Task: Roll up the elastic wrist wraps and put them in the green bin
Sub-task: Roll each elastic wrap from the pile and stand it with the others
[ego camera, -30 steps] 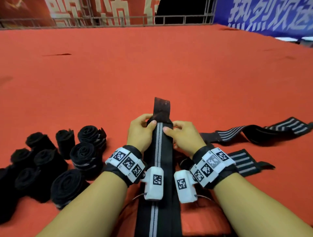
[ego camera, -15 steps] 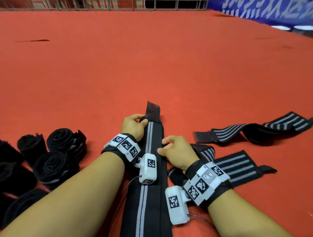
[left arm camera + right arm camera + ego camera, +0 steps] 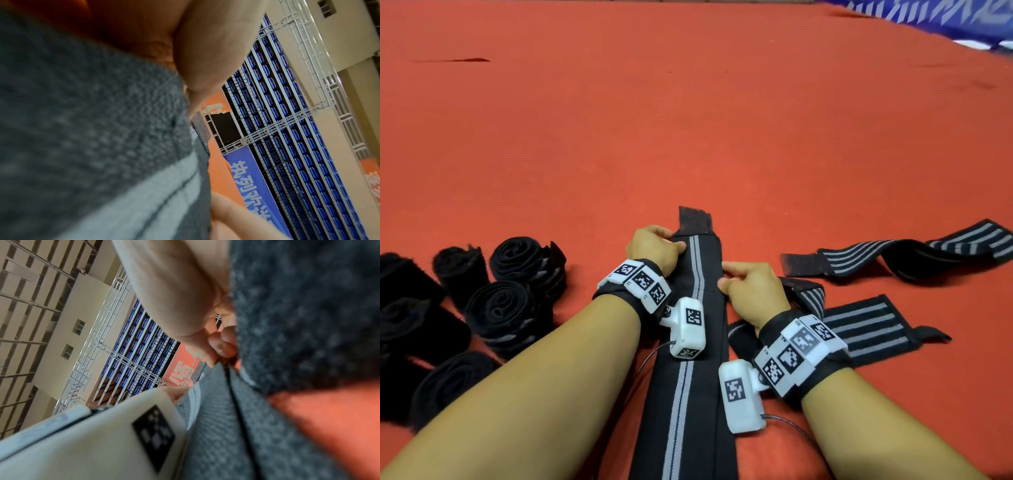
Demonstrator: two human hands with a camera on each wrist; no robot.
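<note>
We are holding a long black elastic wrist wrap with a grey centre stripe [image 3: 697,301] flat on the red carpeted floor [image 3: 688,120], running from the near edge of the floor straight away from us. Our left hand [image 3: 654,246] is gripping the wrap's left edge near its far end, thumb lying on top and fingers curled at the side — just short of the dark hook-and-loop tab [image 3: 694,221] that is sticking out beyond. Our right hand [image 3: 751,291] is pinching the wrap's right edge a little nearer to us, thumb and forefinger closing on the fabric; the right wrist view is showing the same pinch [image 3: 216,344] up close.

To the left, a cluster of rolled black wraps [image 3: 500,301] is lying near the floor's left edge. To the right, three unrolled black wraps with grey stripes are lying flat: one [image 3: 893,257] further out, one [image 3: 866,325] nearer us, and a third [image 3: 804,294] partly hidden under our right hand. A blue banner with white characters [image 3: 928,17] is showing at the far right corner.
</note>
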